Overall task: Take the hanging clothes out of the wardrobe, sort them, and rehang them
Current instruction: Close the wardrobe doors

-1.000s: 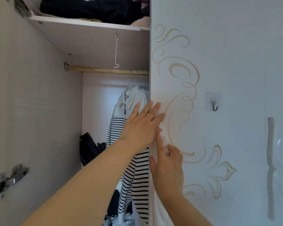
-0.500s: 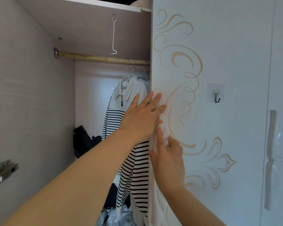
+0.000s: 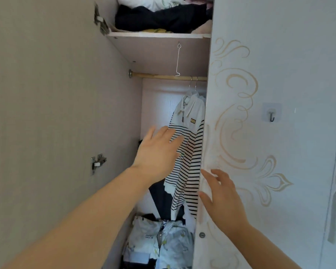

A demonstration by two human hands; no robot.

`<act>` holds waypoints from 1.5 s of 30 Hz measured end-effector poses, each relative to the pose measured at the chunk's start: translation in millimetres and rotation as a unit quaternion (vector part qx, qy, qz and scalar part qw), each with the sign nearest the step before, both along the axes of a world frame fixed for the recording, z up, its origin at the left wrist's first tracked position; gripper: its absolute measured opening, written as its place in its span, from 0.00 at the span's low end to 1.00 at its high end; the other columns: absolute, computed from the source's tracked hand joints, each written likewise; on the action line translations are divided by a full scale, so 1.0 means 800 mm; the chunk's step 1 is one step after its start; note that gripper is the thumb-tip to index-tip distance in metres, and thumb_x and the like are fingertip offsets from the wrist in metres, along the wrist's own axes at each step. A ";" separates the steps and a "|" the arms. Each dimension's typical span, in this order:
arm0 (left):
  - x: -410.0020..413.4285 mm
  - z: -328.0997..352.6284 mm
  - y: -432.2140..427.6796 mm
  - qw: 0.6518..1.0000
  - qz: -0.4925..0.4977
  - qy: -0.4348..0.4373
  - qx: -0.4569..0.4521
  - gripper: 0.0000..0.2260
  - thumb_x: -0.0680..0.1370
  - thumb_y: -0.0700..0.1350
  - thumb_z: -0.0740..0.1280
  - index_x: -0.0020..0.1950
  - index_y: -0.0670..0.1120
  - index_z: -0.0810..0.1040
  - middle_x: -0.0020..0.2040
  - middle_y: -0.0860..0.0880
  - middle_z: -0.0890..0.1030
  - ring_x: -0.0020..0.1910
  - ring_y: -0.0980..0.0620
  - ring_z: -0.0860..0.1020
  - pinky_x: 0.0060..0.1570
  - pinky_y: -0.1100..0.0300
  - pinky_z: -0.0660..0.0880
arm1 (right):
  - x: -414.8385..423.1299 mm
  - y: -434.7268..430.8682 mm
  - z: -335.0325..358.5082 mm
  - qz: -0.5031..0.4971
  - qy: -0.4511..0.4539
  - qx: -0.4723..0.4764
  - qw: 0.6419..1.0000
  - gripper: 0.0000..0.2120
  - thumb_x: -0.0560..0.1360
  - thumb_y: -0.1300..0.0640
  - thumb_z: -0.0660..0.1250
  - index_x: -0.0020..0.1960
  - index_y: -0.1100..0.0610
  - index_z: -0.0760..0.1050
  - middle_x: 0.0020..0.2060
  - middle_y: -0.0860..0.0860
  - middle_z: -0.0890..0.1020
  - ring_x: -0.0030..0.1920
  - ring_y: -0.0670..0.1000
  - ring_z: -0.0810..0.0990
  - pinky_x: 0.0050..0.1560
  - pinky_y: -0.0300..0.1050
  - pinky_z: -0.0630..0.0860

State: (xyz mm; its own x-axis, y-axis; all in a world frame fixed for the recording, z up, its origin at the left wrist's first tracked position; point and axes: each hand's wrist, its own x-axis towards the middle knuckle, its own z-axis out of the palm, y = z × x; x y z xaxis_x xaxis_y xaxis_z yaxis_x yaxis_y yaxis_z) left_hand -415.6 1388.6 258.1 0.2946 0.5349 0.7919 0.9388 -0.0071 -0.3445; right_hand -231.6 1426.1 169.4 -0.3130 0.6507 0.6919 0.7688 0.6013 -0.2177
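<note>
The first step is judged to be in hand: the taking out of hanging clothes, with nothing yet lifted off. The left hand (image 3: 159,150) is stretched into the wardrobe (image 3: 66,113) with fingers straight and spread, grasping nothing; its fingertips lie over the sleeve of the striped shirt (image 3: 189,158), though contact cannot be confirmed. The right hand (image 3: 222,195) is likewise released, fingers splayed at the edge of the door (image 3: 289,65), holding nothing. The shirt hangs at the right end of the rod (image 3: 161,76), partly hidden by that door. For the next move, the door would probably need to be pushed further aside, and the hanger would need to be raised clear of the rod, not pulled by the cloth. Counted: one striped shirt is plainly seen; two hanger hooks (image 3: 194,83) are seen on the rod, so a second garment may be concealed behind. One wire hook (image 3: 178,61) hangs under the shelf (image 3: 157,35), one adhesive hook (image 3: 272,115) is stuck to the door, and two hinges (image 3: 98,162) are fixed to the side panel. Folded clothes (image 3: 159,18) are stacked on the shelf, and a heap of pale garments (image 3: 159,241) lies at the bottom.
</note>
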 end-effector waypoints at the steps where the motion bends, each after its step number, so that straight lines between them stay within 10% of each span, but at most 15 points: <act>1: -0.009 -0.002 -0.022 1.000 0.013 0.000 0.023 0.23 0.67 0.44 0.76 0.60 0.44 0.78 0.57 0.43 0.79 0.59 0.42 0.76 0.66 0.43 0.63 | -0.005 -0.012 0.001 0.011 0.002 0.002 1.000 0.25 0.78 0.50 0.61 0.74 0.49 0.60 0.70 0.50 0.61 0.67 0.51 0.64 0.64 0.43 0.66; 15: -0.183 0.032 -0.333 0.929 0.143 -0.185 0.288 0.24 0.80 0.48 0.57 0.75 0.46 0.58 0.76 0.41 0.56 0.75 0.43 0.53 0.72 0.49 0.49 | -0.177 -0.192 0.070 0.227 0.065 0.170 0.957 0.24 0.70 0.57 0.72 0.65 0.55 0.73 0.59 0.55 0.75 0.57 0.57 0.75 0.57 0.48 0.71; 21: -0.222 0.028 -0.337 0.868 -0.036 -0.486 0.094 0.25 0.82 0.53 0.50 0.77 0.51 0.45 0.77 0.55 0.48 0.75 0.57 0.48 0.69 0.65 0.45 | -0.251 -0.239 0.117 0.246 0.094 0.213 0.941 0.22 0.74 0.53 0.65 0.67 0.53 0.71 0.61 0.53 0.73 0.60 0.55 0.74 0.58 0.50 0.72; 26: -0.229 0.012 -0.318 0.866 -0.174 -0.465 0.057 0.24 0.82 0.54 0.50 0.77 0.56 0.47 0.75 0.62 0.55 0.72 0.65 0.54 0.64 0.74 0.52 | -0.288 -0.261 0.152 0.240 0.143 0.263 0.924 0.21 0.75 0.52 0.60 0.67 0.53 0.71 0.60 0.53 0.73 0.59 0.50 0.69 0.59 0.49 0.70; 31: -0.221 0.010 -0.294 0.895 -0.264 -0.354 0.057 0.24 0.80 0.58 0.47 0.76 0.56 0.55 0.71 0.59 0.66 0.70 0.62 0.63 0.68 0.57 0.63 | -0.288 -0.282 0.185 0.231 0.135 0.344 0.900 0.19 0.78 0.55 0.57 0.68 0.54 0.70 0.61 0.54 0.74 0.61 0.51 0.71 0.62 0.48 0.69; 40: -0.139 0.001 -0.224 0.884 -0.408 -0.230 -0.008 0.22 0.82 0.50 0.47 0.77 0.50 0.53 0.76 0.56 0.54 0.73 0.65 0.51 0.71 0.65 0.54 | -0.240 -0.251 0.217 0.086 0.029 0.401 0.912 0.18 0.77 0.60 0.59 0.66 0.55 0.73 0.65 0.57 0.73 0.68 0.57 0.68 0.70 0.54 0.57; 45: -0.096 -0.033 -0.150 0.928 -0.324 -0.182 -0.004 0.26 0.80 0.56 0.47 0.75 0.59 0.38 0.77 0.54 0.48 0.75 0.58 0.48 0.74 0.52 0.52 | -0.182 -0.200 0.225 -0.020 -0.046 0.364 0.930 0.18 0.76 0.62 0.61 0.66 0.58 0.72 0.66 0.60 0.73 0.69 0.61 0.66 0.68 0.60 0.58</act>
State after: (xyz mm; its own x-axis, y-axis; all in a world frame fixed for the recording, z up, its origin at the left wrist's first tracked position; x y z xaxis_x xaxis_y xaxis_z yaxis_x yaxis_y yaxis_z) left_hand -492.7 1268.5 231.3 0.2704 0.3448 0.8989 0.7905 -0.6124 -0.0029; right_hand -377.3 1266.3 349.1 -0.3785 0.0329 0.9250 0.7890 0.5340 0.3039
